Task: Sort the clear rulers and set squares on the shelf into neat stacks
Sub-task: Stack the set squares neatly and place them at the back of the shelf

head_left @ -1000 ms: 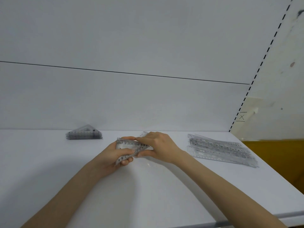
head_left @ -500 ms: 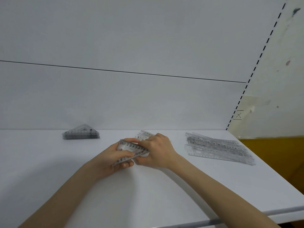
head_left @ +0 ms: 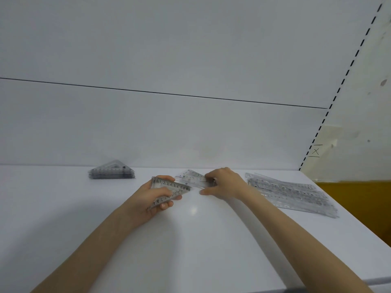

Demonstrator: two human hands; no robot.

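Observation:
My left hand [head_left: 151, 196] grips a clear set square [head_left: 171, 190] with black numbers, held just above the white shelf [head_left: 190, 240]. Just right of it, my right hand [head_left: 224, 182] pinches the end of another clear set square [head_left: 191, 179] that lies on the shelf. A neat stack of triangular set squares [head_left: 111, 171] sits at the back left. A loose pile of long clear rulers [head_left: 292, 193] lies at the right, beyond my right wrist.
The shelf's back panel rises right behind the stacks. On the right the shelf ends at a yellow panel [head_left: 355, 206], and its front edge [head_left: 370, 281] runs along the bottom right.
My hands were together on one set square; now the right hand has moved right and back onto another piece on the shelf, while the left keeps hold of the first.

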